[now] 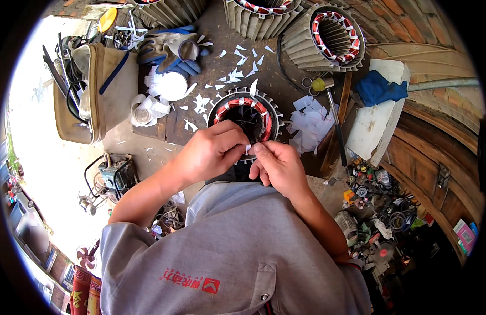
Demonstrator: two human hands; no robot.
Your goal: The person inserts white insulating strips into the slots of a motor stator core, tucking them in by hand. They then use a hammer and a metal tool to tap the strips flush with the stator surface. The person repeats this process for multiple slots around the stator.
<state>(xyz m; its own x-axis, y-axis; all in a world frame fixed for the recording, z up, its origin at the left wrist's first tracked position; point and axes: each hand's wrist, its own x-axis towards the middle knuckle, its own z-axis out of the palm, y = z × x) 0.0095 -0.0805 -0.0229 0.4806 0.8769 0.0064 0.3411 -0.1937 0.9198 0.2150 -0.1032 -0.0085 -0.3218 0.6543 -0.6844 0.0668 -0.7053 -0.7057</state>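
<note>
Both the left hand [211, 152] and right hand [277, 165] pinched a white paper slip [249, 149] over the stator [243, 118]. Paper scraps [233, 76] littered the dark workbench [164, 134] at twelve o'clock; a hammer [332, 113] lay at two o'clock beside brick paving [406, 21].

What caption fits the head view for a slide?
Both hands, left and right, pinch a small white paper slip over a motor stator.

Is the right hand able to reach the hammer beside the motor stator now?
Probably yes: the hammer lies uncovered just right of the stator, but the right hand pinches a small white slip.
</note>
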